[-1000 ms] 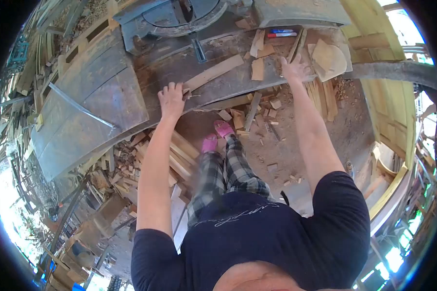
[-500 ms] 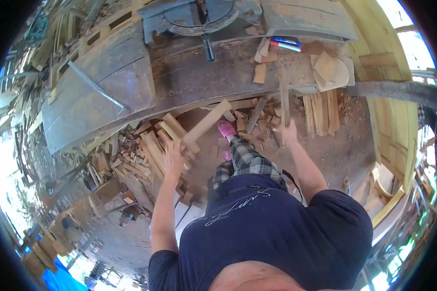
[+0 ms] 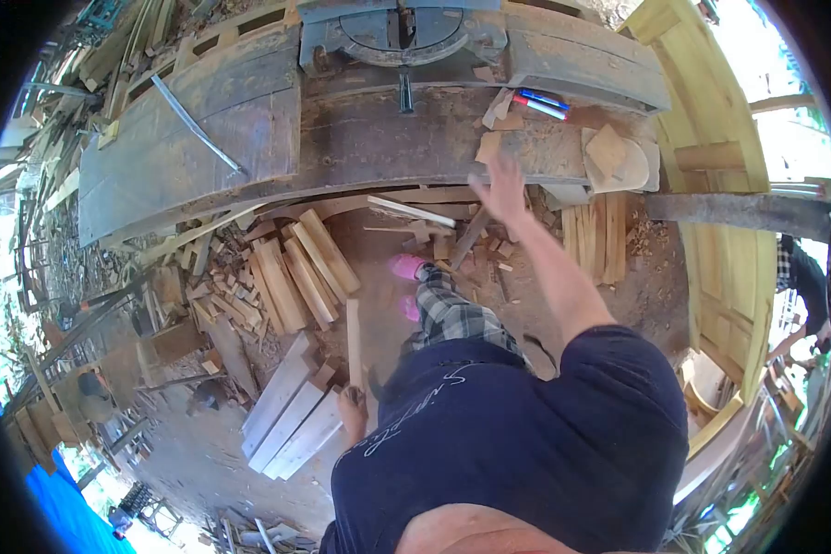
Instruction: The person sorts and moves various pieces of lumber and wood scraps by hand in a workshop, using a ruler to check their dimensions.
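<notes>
A straight wood strip (image 3: 354,342) stands up from my left hand (image 3: 353,411), which is closed around its lower end beside my hip. My right hand (image 3: 503,196) is slightly blurred, stretched out at the front edge of the workbench (image 3: 369,152), its fingers apart and nothing in them. Close to it on the bench are small wood offcuts (image 3: 488,148) and a few marker pens (image 3: 543,106). A pale strip (image 3: 411,210) lies below the bench edge, left of my right hand.
A blue saw base (image 3: 402,42) with a handle sits at the bench's back. A metal bar (image 3: 197,125) lies on the left bench top. Cut boards (image 3: 295,268) and pale planks (image 3: 295,420) lie on the floor at left. Wooden door panels (image 3: 720,231) stand at right, with another person (image 3: 808,286) beyond.
My left hand has drawn back toward my hip with its wood strip. My right hand has moved forward and left, and the strip it held is out of it.
</notes>
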Demonstrator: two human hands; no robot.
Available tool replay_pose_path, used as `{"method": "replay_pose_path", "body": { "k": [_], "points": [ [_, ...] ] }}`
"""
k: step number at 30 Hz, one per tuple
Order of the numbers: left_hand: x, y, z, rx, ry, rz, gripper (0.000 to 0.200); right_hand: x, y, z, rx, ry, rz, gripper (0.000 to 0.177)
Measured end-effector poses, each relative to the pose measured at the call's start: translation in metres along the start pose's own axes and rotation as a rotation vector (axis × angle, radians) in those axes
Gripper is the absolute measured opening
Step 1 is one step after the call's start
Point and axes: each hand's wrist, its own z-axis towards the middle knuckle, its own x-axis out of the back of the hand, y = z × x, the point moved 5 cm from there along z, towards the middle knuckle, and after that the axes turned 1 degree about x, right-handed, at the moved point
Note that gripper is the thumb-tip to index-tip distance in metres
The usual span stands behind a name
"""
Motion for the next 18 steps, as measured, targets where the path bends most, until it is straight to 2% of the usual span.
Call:
{"method": "replay_pose_path", "body": {
  "k": [1, 2, 4, 6, 7, 8, 9, 10, 11, 13, 15, 18],
  "points": [
    [0.007, 0.001, -0.01, 0.105, 0.004, -0.027, 0.021, 0.0, 0.014, 0.034, -0.091, -0.023, -0.035, 0.059],
    [0.013, 0.005, -0.012, 0.118, 0.003, -0.018, 0.021, 0.003, 0.026, 0.065, -0.182, -0.056, -0.07, 0.062],
    [0.02, 0.014, -0.022, 0.152, -0.022, -0.071, 0.02, -0.005, 0.045, 0.108, -0.239, -0.091, -0.105, 0.068],
    [0.002, -0.025, -0.019, 0.092, -0.001, 0.024, 0.024, -0.003, 0.04, 0.129, -0.345, -0.239, -0.077, 0.072],
    [-0.001, -0.031, -0.012, 0.172, -0.137, -0.038, 0.029, -0.022, 0.043, 0.126, -0.34, -0.284, -0.073, 0.072],
    [0.006, -0.019, -0.007, 0.203, -0.172, -0.046, 0.031, -0.037, 0.049, 0.124, -0.303, -0.296, -0.139, 0.071],
    [-0.002, -0.038, 0.003, 0.167, -0.156, 0.038, 0.031, -0.044, 0.05, 0.12, -0.265, -0.294, -0.206, 0.07],
    [0.004, -0.03, 0.013, 0.207, -0.145, 0.062, 0.032, -0.039, 0.039, 0.109, -0.251, -0.239, -0.163, 0.068],
    [0.01, -0.021, 0.018, 0.257, -0.21, -0.037, 0.032, -0.043, 0.033, 0.093, -0.247, -0.243, -0.169, 0.068],
    [0.004, -0.022, 0.036, 0.204, -0.182, 0.007, 0.032, -0.054, 0.016, 0.06, -0.106, -0.121, -0.143, 0.067],
    [0.004, -0.01, 0.051, 0.222, -0.171, -0.019, 0.032, -0.047, -0.02, 0.024, -0.021, -0.215, -0.1, 0.067],
    [0.004, 0.007, 0.066, 0.24, -0.179, -0.04, 0.03, -0.048, -0.08, -0.027, 0.227, -0.322, -0.044, 0.066]
  ]
}}
